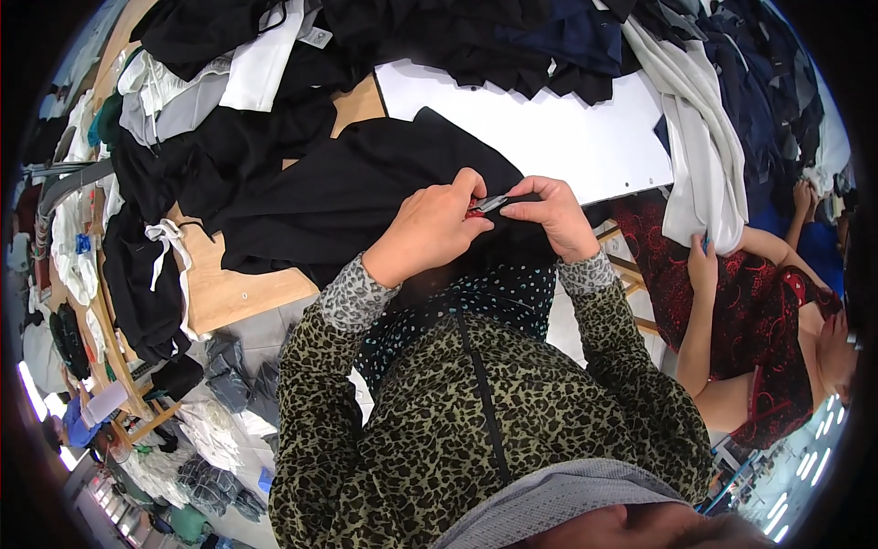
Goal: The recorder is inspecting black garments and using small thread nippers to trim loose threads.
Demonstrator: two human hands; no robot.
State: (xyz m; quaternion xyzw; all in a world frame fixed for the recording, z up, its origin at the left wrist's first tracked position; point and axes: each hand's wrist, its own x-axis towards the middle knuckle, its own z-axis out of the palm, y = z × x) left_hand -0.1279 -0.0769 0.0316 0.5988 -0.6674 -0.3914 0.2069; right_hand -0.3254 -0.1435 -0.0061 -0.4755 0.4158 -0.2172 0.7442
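A pair of small thread snips point(491, 204) with a red handle is in my left hand point(428, 224), its metal blades pointing toward my right fingers. My right hand point(554, 216) is closed in a pinch on the edge of a black garment point(366, 188), just beside the blade tips. The garment lies spread over the table in front of me and reaches off to the left. Whether a thread sits between the blades is too small to tell.
Dark clothes point(439, 37) are heaped along the far side, past a white board point(585, 137). White and grey garments point(183, 91) lie at the far left on the wooden table point(247, 284). At right, a co-worker in a red-patterned dress point(681, 293) handles a pale garment point(700, 137).
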